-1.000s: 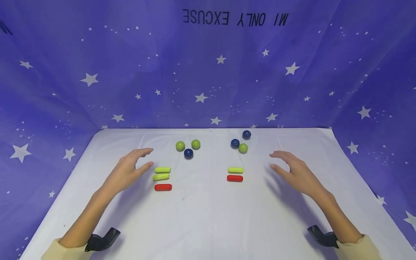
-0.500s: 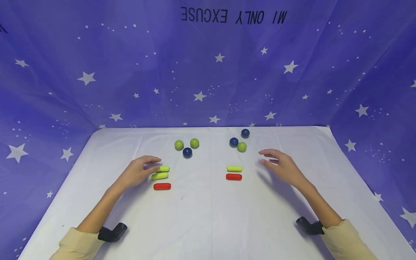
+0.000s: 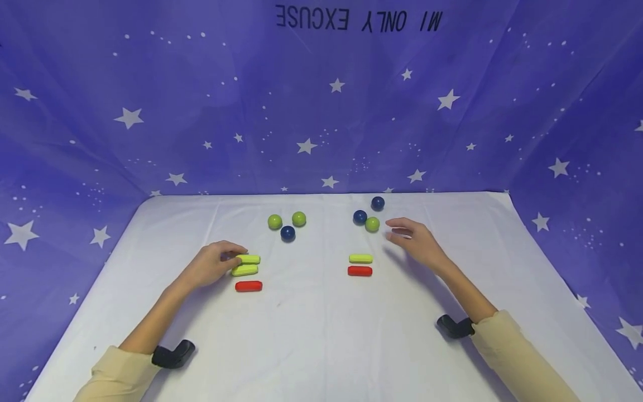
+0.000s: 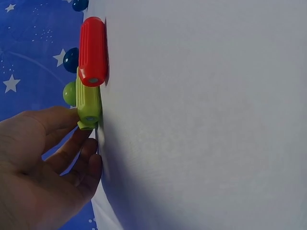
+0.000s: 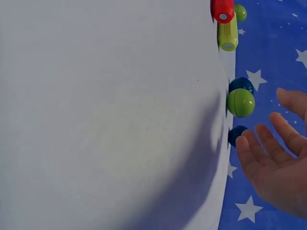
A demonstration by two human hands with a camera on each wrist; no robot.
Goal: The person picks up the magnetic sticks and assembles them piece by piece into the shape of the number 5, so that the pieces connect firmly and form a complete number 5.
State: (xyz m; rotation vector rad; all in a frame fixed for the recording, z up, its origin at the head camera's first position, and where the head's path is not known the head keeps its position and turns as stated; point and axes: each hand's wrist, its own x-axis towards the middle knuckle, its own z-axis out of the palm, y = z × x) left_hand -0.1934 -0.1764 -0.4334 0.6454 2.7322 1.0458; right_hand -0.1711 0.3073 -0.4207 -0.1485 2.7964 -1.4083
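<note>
In the head view, my left hand (image 3: 211, 263) is at the left end of the farther yellow-green ribbed stick (image 3: 250, 259). Thumb and index finger pinch this end, partly covering it. Just nearer lies a second yellow-green stick (image 4: 88, 98), with a red stick (image 3: 248, 286) in front. My right hand (image 3: 417, 243) hovers beside the right-hand green ball (image 3: 372, 224), fingers loosely bent and apart from it. The right wrist view shows nothing held in that hand (image 5: 280, 165). Two dark blue balls (image 3: 360, 217) are close to this green ball.
Two green balls (image 3: 274, 221) and a dark blue ball (image 3: 288, 233) sit at the back left. A yellow-green stick (image 3: 360, 258) and a red stick (image 3: 359, 271) lie right of centre. The white-covered table (image 3: 321, 335) meets a blue star-printed cloth (image 3: 321, 111) behind and at both sides.
My left hand has moved right onto the farther yellow-green stick, and its fingers have drawn closer together. My right hand has come left and away from me, towards the green ball.
</note>
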